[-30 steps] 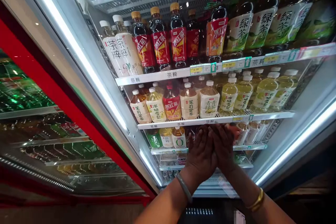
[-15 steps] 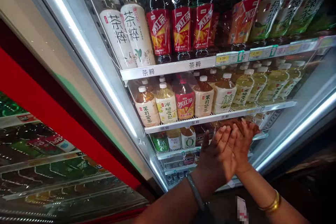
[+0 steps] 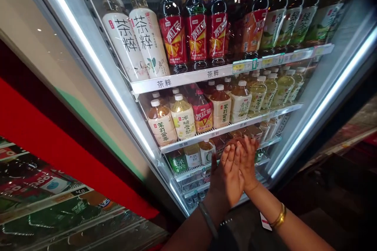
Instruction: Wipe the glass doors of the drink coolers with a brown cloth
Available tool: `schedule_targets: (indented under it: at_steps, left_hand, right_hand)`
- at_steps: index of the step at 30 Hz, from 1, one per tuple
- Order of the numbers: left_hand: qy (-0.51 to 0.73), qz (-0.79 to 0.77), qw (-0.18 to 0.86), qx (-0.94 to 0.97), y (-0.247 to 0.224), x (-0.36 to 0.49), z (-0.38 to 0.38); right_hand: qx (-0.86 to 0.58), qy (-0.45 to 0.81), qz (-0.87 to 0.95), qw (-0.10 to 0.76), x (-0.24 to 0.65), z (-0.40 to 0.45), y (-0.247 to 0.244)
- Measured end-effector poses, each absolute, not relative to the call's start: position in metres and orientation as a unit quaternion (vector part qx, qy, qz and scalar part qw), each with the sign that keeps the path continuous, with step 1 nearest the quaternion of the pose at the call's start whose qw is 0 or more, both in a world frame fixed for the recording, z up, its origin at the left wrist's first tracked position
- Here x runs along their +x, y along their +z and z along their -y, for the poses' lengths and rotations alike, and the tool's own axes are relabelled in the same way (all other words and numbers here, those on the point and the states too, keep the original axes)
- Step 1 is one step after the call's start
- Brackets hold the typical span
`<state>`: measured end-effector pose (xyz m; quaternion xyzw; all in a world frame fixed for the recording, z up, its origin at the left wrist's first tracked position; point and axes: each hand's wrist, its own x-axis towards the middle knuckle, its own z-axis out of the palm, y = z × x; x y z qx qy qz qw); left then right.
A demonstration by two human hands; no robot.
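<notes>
My left hand, with a grey band at the wrist, and my right hand, with a gold bangle, are pressed together palm against palm. The fingers of both are stretched out, and no object shows between them. Both stand in front of the lower shelves of a lit drinks fridge. Behind the fingertips is the shelf edge under a row of large bottles, including a red-labelled one. Higher up are white-labelled bottles and red-labelled bottles.
A red fridge frame crosses the left side, with another stocked fridge beyond it. A bright light strip edges the right side. Part of a phone-like item shows below my right forearm.
The view has shifted, so more of the fridge's right side shows. My joined hands now appear further left in the view, still palm to palm.
</notes>
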<state>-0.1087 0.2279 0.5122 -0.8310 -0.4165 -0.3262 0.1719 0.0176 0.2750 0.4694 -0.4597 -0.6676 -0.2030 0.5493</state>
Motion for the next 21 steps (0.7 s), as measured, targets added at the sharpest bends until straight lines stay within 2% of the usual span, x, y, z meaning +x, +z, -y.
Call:
schedule_targets:
  at_steps: [3, 10, 17, 21]
  left_hand:
    - [-0.322, 0.426, 0.167, -0.829, 0.499, -0.112, -0.224]
    - [-0.361, 0.431, 0.161, -0.811, 0.534, -0.108, -0.234]
    - [-0.381, 0.429, 0.2, -0.794, 0.489, -0.114, -0.228]
    - [-0.4, 0.424, 0.225, -0.78, 0.497, -0.095, -0.242]
  right_hand:
    - [-0.451, -0.224, 0.69, 0.52, 0.022, -0.268, 0.469]
    - [-0.458, -0.267, 0.653, 0.541, 0.01, -0.287, 0.512]
    - [-0.414, -0.27, 0.688, 0.531, 0.01, -0.27, 0.485]
    - [-0.418, -0.248, 0.67, 0.56, 0.022, -0.281, 0.498]
